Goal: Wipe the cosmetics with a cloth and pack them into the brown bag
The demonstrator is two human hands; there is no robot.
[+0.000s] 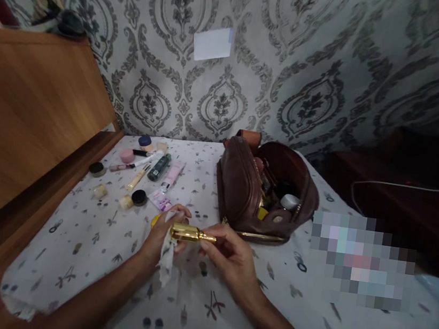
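A shiny gold bottle (186, 232) with a narrow neck lies level between my two hands. My right hand (236, 264) pinches its thin right end between thumb and fingers. Around a crumpled white tissue (166, 260), the fingers of my left hand (156, 240) are curled at the bottle's wide end. Behind my left hand a small yellow item (155, 221) peeks out, mostly hidden. Just beyond my right hand stands an open brown leather bag (241, 183), with a white-lidded jar (290, 202) and other small items inside.
Tubes, jars and a dark green bottle (159, 167) lie on the patterned cloth (82, 254) at the back left. A wooden cabinet (26, 123) borders the left side. The papered wall (229, 90) rises behind. A blurred-out patch covers something at the right.
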